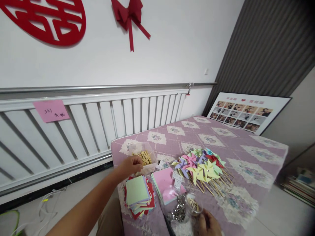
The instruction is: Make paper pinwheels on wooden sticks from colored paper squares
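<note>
My left hand [134, 165] is closed, its fingers curled at the near side of a clear plastic box [154, 157] of thin wooden sticks [145, 158]. What its fingertips hold, if anything, is hidden. Low in the view, my right hand [209, 223] has its fingers curled in beside a small clear cup [198, 211] of short wooden pieces [193, 202]. I cannot make out what is in its fingers. Left of the cup stands a clear round container [165, 209] with small metal parts [179, 211]. Squares of coloured paper [137, 190] form a stack below my left hand.
Pink paper sheets [162, 180] lie mid-table. Finished paper pinwheels [201, 165] on sticks are piled to the right on the purple patterned tablecloth [169, 149]. A white radiator [105, 116] runs along the wall behind. A photo board [248, 111] leans at the far right.
</note>
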Motion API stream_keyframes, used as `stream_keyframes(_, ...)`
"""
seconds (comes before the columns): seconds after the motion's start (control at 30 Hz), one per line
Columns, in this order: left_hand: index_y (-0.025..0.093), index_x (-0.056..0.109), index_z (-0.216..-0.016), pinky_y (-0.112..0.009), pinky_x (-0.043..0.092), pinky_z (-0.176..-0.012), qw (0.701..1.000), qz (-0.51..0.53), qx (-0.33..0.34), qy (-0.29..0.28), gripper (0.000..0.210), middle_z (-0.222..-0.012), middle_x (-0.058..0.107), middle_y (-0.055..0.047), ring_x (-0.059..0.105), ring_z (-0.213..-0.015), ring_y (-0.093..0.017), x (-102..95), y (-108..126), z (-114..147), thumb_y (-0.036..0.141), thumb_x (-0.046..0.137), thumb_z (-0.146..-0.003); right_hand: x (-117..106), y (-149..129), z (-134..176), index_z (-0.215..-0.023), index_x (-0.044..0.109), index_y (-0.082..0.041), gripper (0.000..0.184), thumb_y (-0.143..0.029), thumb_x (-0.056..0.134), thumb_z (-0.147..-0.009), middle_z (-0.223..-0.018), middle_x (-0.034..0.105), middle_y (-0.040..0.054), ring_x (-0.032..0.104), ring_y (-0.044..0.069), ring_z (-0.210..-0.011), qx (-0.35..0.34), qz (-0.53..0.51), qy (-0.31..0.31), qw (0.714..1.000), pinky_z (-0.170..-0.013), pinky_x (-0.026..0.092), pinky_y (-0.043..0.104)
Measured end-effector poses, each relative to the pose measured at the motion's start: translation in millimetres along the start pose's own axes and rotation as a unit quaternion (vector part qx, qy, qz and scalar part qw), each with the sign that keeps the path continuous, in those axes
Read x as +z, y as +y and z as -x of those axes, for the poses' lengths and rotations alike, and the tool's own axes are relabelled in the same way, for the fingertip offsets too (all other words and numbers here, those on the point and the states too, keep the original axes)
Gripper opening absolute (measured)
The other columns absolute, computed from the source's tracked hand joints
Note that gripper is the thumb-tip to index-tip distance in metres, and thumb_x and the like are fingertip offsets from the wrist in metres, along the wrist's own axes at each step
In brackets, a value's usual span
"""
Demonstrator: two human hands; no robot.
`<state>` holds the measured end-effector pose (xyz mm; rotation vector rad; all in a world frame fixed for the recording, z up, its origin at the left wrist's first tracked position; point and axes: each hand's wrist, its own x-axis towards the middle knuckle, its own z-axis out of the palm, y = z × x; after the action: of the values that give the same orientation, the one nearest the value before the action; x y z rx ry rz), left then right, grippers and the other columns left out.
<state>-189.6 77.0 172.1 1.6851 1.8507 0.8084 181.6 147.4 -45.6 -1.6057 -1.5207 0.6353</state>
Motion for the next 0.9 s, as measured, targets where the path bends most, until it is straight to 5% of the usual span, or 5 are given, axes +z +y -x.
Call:
stream_keyframes(0.07, 0.018, 0.051, -0.076, -0.022, 0.04, -0.052, 0.964, 0.264, -0.029, 0.003, 0.011, -0.063, 0.057, 0.003, 0.049, -0.052, -0.009, 16.8, 9.5, 18.1, 0.028, 0.056, -0.077, -0.4, -1.0, 1.5, -0.095, 0.065, -0.014, 0.044, -0.049, 0.049, -0.074, -0.097, 0.068, 0.0146, 0.061, 0.033, -0.096, 0.0, -0.002, -0.001, 1.0, -0.088, 0.046, 0.046)
stream_keyframes(0.13, 0.017, 0.052, -0.072, -0.022, 0.041, -0.054, 0.907, 0.417, -0.05, 0.008, 0.017, -0.065, 0.058, 0.002, 0.051, -0.056, -0.009, 33.0, 20.7, 32.8, 0.029, 0.064, -0.072, -0.6, -2.0, 3.0, -0.097, 0.064, -0.014, 0.045, -0.05, 0.048, -0.075, -0.098, 0.068, 0.0153, 0.06, 0.033, -0.097, -0.003, -0.007, 0.0, 1.0, -0.09, 0.044, 0.047)
stream_keyframes(0.27, 0.016, 0.052, -0.068, -0.021, 0.041, -0.053, 0.817, 0.57, -0.083, 0.002, 0.026, -0.063, 0.059, 0.001, 0.054, -0.055, -0.009, 63.4, 41.5, 52.6, 0.029, 0.074, -0.064, -1.9, -5.5, 5.7, -0.096, 0.063, -0.012, 0.048, -0.051, 0.047, -0.074, -0.1, 0.067, 0.0164, 0.058, 0.033, -0.1, -0.005, -0.02, 0.011, 1.0, -0.093, 0.043, 0.048)
stream_keyframes(0.37, 0.016, 0.052, -0.069, -0.021, 0.041, -0.054, 0.779, 0.618, -0.103, -0.005, 0.03, -0.065, 0.061, 0.001, 0.055, -0.054, -0.008, 82.3, 51.5, 61.9, 0.03, 0.078, -0.06, -5.4, -8.6, 8.4, -0.098, 0.062, -0.011, 0.051, -0.052, 0.048, -0.073, -0.102, 0.066, 0.0175, 0.058, 0.034, -0.101, 0.014, -0.04, 0.019, 0.999, -0.094, 0.042, 0.048)
stream_keyframes(0.9, 0.016, 0.055, -0.069, -0.019, 0.041, -0.053, 0.749, 0.654, -0.107, -0.007, 0.028, -0.065, 0.062, 0.001, 0.057, -0.056, -0.009, 104.2, 80.4, 99.1, 0.028, 0.08, -0.061, -30.3, -26.1, 49.5, -0.108, 0.059, -0.016, 0.049, -0.053, 0.051, -0.077, -0.116, 0.065, 0.0173, 0.058, 0.032, -0.111, 0.141, -0.141, 0.029, 0.979, -0.095, 0.043, 0.043)
